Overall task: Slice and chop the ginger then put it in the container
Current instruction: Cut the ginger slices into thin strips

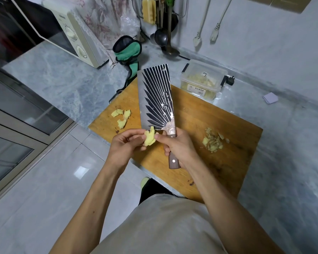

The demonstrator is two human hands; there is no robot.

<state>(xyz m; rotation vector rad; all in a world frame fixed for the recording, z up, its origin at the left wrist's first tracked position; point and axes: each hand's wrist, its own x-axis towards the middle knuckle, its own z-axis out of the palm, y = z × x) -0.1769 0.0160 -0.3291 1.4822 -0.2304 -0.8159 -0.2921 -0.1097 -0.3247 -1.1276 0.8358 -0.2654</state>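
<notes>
Two hands meet at the centre of the frame, over the near edge of the cutting board (pixel 200 125). The left hand (pixel 124 143) pinches a knobbly piece of ginger (pixel 149 137) between thumb and fingertips, held up off the wood, its long axis running roughly up and down the picture. The right hand (pixel 178 145) is clenched round the handle of a cleaver (pixel 156 96), whose broad patterned blade points away toward the top of the frame; the thumb of that hand reaches across to touch the ginger's right side. The ginger sits just at the heel of the blade, left of the handle, so both hands are on it, the left one carrying it. This looks like trimming or peeling in the air, and the slicing proper would need the piece laid down on the board under the blade. Three or four pale cut pieces (pixel 121 116) lie on the board's left part, and a heap of brownish peelings (pixel 214 142) lies on its right part, well apart from the hands. The clear plastic container (pixel 203 78), already holding some yellowish bits, stands on the grey marble surface (pixel 62 79) just beyond the board's far right corner, in the upper right of the frame.
</notes>
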